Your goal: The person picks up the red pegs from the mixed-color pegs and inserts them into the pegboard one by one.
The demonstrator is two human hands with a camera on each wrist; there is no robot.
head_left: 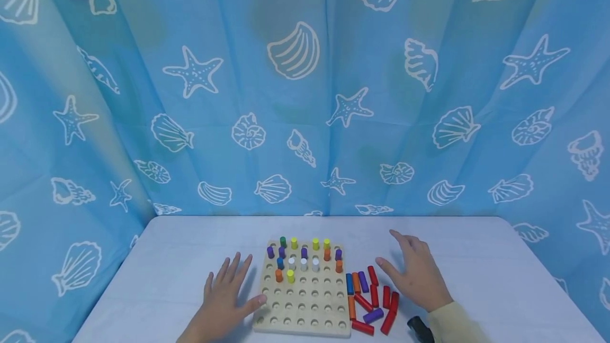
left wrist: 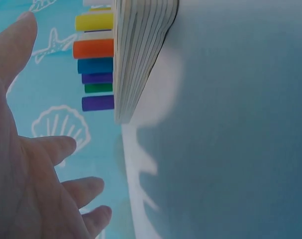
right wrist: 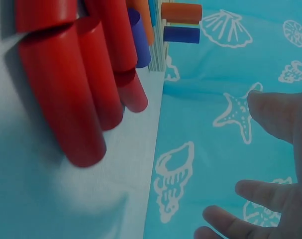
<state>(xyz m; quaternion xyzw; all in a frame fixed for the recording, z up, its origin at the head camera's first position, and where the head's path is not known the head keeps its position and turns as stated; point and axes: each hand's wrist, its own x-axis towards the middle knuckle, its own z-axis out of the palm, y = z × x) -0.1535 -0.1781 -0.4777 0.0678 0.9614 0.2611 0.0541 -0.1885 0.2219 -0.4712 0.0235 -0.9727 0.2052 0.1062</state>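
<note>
A wooden pegboard [head_left: 306, 300] with rows of round holes lies on the table. Green, yellow, purple, orange, blue and white pegs stand upright in its far rows, among them a yellow peg [head_left: 290, 276] and an orange peg [left wrist: 93, 49]. My left hand [head_left: 224, 300] is spread beside the board's left edge, its thumb over or close to that edge; it holds nothing. To the right of the board, my right hand [head_left: 415, 274] hovers with fingers extended and nothing in them. Loose red pegs [right wrist: 66, 99] lie between that hand and the board.
Among the loose pegs are a blue peg [head_left: 350, 283], orange ones and a purple peg [head_left: 373, 316], close to the board's right side. A white cloth covers the table [head_left: 157, 279]. Behind it hangs a blue curtain [head_left: 305, 163] with shell and starfish prints.
</note>
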